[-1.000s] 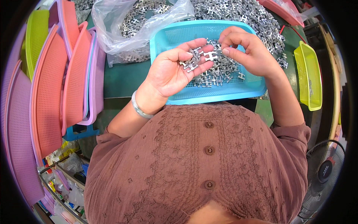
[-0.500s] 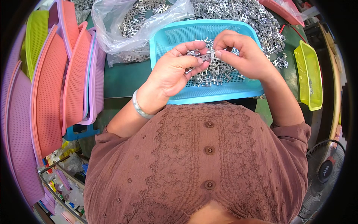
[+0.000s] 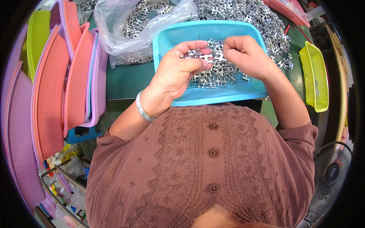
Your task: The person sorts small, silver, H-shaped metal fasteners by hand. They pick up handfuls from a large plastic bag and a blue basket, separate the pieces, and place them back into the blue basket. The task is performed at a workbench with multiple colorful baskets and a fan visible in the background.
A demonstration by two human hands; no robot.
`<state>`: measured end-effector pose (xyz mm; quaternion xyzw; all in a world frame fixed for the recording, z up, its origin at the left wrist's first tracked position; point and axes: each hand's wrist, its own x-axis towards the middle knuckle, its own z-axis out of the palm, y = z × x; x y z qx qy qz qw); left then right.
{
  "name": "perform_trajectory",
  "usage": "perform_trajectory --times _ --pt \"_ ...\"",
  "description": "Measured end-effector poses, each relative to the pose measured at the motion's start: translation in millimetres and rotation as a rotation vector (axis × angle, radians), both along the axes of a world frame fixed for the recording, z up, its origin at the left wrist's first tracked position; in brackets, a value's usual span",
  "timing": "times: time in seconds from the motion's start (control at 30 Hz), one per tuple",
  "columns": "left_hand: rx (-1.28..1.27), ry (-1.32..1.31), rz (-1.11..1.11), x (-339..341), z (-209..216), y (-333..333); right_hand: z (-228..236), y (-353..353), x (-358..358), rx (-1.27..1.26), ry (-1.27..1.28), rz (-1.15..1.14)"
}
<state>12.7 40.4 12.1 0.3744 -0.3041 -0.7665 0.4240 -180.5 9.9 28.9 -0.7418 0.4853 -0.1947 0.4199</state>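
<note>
Over a blue perforated basket (image 3: 220, 99) I have both hands. In my left hand (image 3: 171, 74), several small silvery H-shaped metal pieces (image 3: 206, 58) lie in the curled fingers, one pinched by the thumb near the fingertips. My right hand (image 3: 247, 57) is closed in a pinch just to the right, with a bright small metal piece at its fingertips. A short gap parts the two hands. Beneath them, a heap of similar metal pieces (image 3: 220, 72) covers the middle of the basket. The right fingertips are partly hidden by the curled hand.
Behind the basket, a large pile of metal pieces (image 3: 235, 11) spreads over the green table (image 3: 125, 83). A clear plastic bag (image 3: 114, 34) lies at left. Stacked pink and purple baskets (image 3: 49, 95) stand far left. A yellow-green basket (image 3: 315, 76) and a fan (image 3: 330, 178) are at right.
My right hand has moved slightly right, away from my left hand, and its fingers have curled in more. The piece at my left fingertips now shows flat and bright.
</note>
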Motion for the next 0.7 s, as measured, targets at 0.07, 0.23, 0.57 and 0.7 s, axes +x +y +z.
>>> perform_trajectory --times 0.07,0.23,0.57,0.7 --pt "-0.017 0.009 0.005 0.9 -2.4 0.0 4.4 -4.4 -6.8 -0.011 0.105 0.057" --pt "0.016 0.063 0.016 -0.1 -1.2 -1.6 -7.4 0.1 -5.2 -0.577 0.076 0.077" --pt "0.162 0.383 -0.035 7.1 -10.7 -8.3 -5.4 9.2 14.1 -0.280 -0.157 0.061" --pt "0.227 0.565 -0.049 9.0 -18.2 -13.2 -16.0 9.6 15.2 -0.069 -0.396 0.005"
